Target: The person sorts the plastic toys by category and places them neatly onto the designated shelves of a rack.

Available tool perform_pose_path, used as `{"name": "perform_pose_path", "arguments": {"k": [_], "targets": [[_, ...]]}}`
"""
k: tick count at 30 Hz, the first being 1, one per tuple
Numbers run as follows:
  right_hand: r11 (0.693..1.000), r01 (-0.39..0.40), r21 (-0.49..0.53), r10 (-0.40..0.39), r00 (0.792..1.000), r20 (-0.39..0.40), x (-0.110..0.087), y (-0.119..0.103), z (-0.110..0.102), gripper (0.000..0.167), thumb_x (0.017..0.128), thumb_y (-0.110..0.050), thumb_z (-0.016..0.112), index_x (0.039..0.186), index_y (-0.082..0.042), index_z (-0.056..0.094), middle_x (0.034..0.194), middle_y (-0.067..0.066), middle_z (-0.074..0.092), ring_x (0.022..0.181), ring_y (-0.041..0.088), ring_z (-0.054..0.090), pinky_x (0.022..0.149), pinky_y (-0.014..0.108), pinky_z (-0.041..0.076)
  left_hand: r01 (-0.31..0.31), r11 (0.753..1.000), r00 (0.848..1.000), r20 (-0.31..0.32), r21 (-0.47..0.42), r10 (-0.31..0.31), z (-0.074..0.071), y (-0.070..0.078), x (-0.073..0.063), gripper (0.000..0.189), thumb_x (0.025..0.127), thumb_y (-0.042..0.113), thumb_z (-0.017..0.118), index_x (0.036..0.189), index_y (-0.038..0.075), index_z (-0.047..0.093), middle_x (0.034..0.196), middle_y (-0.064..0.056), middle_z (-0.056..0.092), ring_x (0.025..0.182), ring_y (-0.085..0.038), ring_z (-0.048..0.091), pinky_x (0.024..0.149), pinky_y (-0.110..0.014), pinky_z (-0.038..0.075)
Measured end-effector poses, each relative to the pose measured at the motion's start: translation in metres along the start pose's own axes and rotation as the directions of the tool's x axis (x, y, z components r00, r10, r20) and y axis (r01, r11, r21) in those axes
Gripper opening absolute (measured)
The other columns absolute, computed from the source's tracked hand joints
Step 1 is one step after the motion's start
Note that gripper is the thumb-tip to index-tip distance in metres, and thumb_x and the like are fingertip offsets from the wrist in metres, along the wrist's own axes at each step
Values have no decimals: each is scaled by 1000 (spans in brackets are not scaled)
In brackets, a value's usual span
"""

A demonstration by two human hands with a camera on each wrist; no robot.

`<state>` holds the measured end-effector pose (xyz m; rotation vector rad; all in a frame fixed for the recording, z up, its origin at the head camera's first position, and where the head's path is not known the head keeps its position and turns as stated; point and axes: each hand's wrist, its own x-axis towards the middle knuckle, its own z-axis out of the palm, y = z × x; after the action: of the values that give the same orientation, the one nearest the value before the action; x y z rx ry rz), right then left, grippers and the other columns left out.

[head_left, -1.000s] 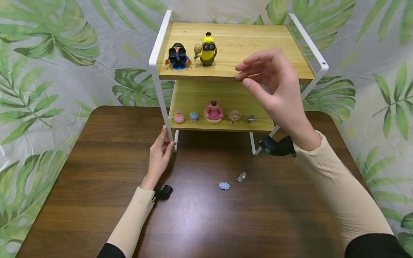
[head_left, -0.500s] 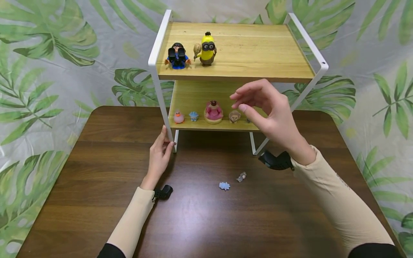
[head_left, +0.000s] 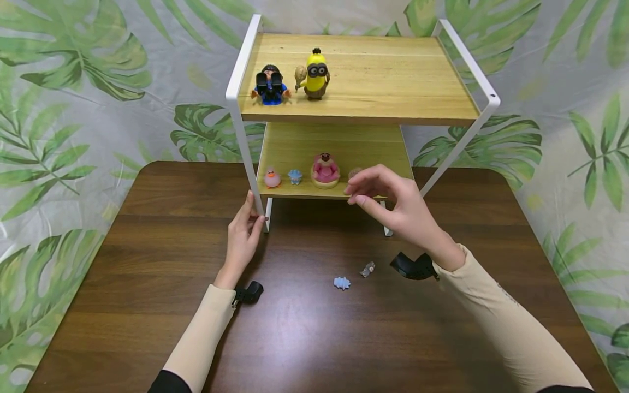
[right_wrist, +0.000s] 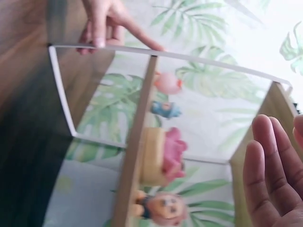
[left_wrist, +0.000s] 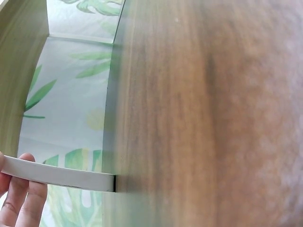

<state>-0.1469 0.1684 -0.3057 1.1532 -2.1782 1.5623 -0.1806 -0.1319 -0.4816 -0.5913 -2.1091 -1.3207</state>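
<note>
My left hand holds the white front leg of a two-tier shelf, thumb and fingers on either side of it. My right hand, holding nothing, hovers in front of the lower board with fingers loosely bent. On that board stand a pink duck, a small blue figure, a pink bear in a round seat and a lion figure. The right hand hides much of the lion in the head view. On the table lie a pale blue figure and a small grey figure.
The upper board carries a blue figure with black binoculars and a yellow minion figure at its left. The shelf stands at the back of a brown table, before a leaf-patterned cloth.
My right hand has come down from in front of the upper board's edge to the lower board's front, now covering the small grey figure there. My left hand has stayed on the leg.
</note>
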Motion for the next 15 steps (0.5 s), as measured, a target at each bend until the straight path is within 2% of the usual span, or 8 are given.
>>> {"name": "perform_pose_path", "arguments": {"k": [8, 15], "targets": [[997, -80, 2, 80, 996, 47, -23, 20, 9, 30, 83, 18, 60, 109, 3, 61, 97, 13, 67, 85, 19, 65, 76, 26, 53, -10, 1000, 1000, -3, 3, 10, 1, -2, 0, 93, 89, -10, 59, 149, 49, 21, 85, -19, 54, 75, -29, 60, 62, -48, 56], [986, -168, -26, 170, 980, 108, -45, 37, 18, 26, 87, 11, 62, 109, -1, 62, 98, 7, 68, 84, 19, 65, 76, 27, 53, -7, 1000, 1000, 0, 7, 7, 0, -1, 0, 94, 89, -10, 60, 149, 50, 20, 85, -18, 54, 74, -28, 59, 61, -46, 56]]}}
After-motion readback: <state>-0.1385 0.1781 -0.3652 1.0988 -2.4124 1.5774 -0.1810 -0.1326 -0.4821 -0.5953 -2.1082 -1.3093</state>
